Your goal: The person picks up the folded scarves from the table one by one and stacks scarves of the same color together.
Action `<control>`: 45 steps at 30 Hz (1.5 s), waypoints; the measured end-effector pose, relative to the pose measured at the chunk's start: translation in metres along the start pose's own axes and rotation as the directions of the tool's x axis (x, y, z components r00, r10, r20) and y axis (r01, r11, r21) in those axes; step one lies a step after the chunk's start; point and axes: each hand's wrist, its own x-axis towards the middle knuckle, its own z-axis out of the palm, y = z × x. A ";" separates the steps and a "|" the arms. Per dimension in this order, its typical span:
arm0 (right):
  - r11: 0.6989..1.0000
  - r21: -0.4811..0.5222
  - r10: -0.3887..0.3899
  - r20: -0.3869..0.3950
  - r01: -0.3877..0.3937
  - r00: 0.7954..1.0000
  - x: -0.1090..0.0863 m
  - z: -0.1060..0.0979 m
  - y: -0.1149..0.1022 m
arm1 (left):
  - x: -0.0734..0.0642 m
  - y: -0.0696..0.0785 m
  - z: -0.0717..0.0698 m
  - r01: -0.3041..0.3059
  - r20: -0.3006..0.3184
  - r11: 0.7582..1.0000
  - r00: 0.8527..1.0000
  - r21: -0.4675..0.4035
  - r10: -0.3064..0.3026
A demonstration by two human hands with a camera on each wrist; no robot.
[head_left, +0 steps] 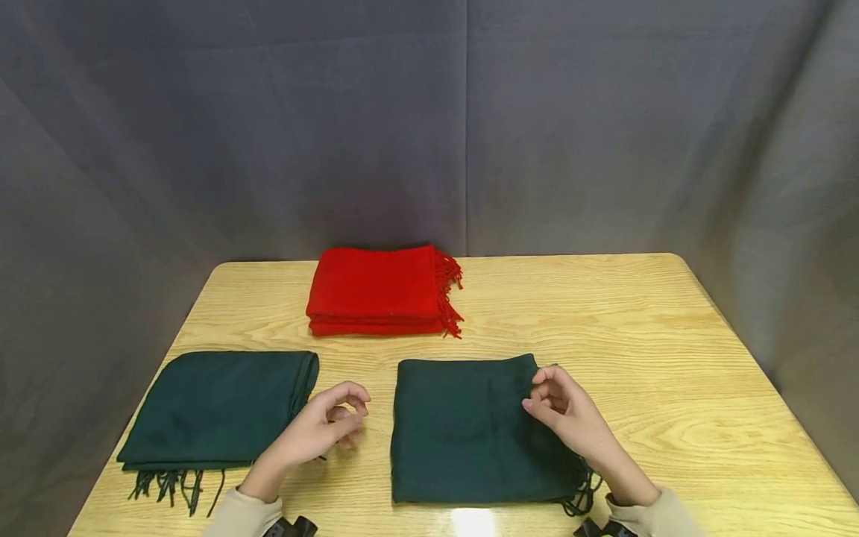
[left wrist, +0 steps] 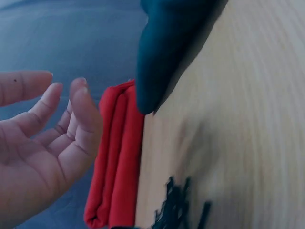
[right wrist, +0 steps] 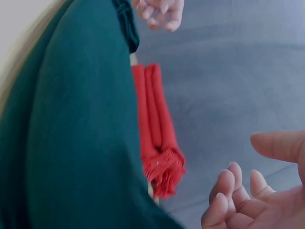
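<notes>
Dark green fabric formed the centre cloth (head_left: 456,436), which lay folded flat on the near half of the wood-grain table (head_left: 705,373). Its long axis ran left to right, and its fringe (head_left: 581,503) projected at the near right corner. The right hand (head_left: 567,414) was positioned at the cloth's right edge; its fingers were loosely bent, thumb separated from fingertips, and the right wrist view showed them apart from the fabric. The left hand (head_left: 318,429) was located beside the left green cloth (head_left: 208,406), its fingers relaxed and unloaded. That cloth's tassels (head_left: 191,485) pointed nearward. Farther back, the folded red cloth (head_left: 376,287) lay lengthwise left to right, with red tassels (head_left: 447,287) directed right.
</notes>
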 end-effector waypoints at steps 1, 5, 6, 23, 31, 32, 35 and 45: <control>1.000 0.003 0.006 0.012 -0.006 1.000 0.001 0.003 -0.002 | -0.001 0.001 -0.003 -0.016 0.005 1.000 1.000 -0.003 0.016; 1.000 0.025 0.013 0.066 -0.015 0.998 0.005 0.012 -0.007 | -0.008 0.002 -0.013 -0.080 0.022 0.997 0.997 -0.004 0.080; 0.999 0.030 0.010 0.077 -0.012 0.997 0.006 0.014 -0.008 | -0.010 0.003 -0.016 -0.092 0.024 0.996 0.995 -0.001 0.092; 0.989 0.136 -0.083 0.184 0.058 0.979 0.023 0.053 -0.023 | -0.040 0.005 -0.060 -0.153 -0.098 0.988 0.983 0.020 0.154; 0.981 0.183 -0.093 0.197 0.057 0.976 0.031 0.067 -0.029 | -0.052 0.006 -0.078 -0.131 -0.130 0.990 0.982 0.058 0.137; 0.981 0.186 -0.093 0.201 0.055 0.975 0.032 0.068 -0.029 | -0.054 0.006 -0.081 -0.118 -0.139 0.991 0.982 0.068 0.126; 0.982 0.184 -0.080 0.222 0.039 0.972 0.035 0.074 -0.031 | -0.060 0.006 -0.091 -0.066 -0.164 0.990 0.983 0.122 0.085; 0.996 0.069 -0.076 0.264 0.060 0.962 0.047 0.105 -0.043 | -0.078 -0.001 -0.135 -0.092 -0.161 0.961 0.977 0.259 0.137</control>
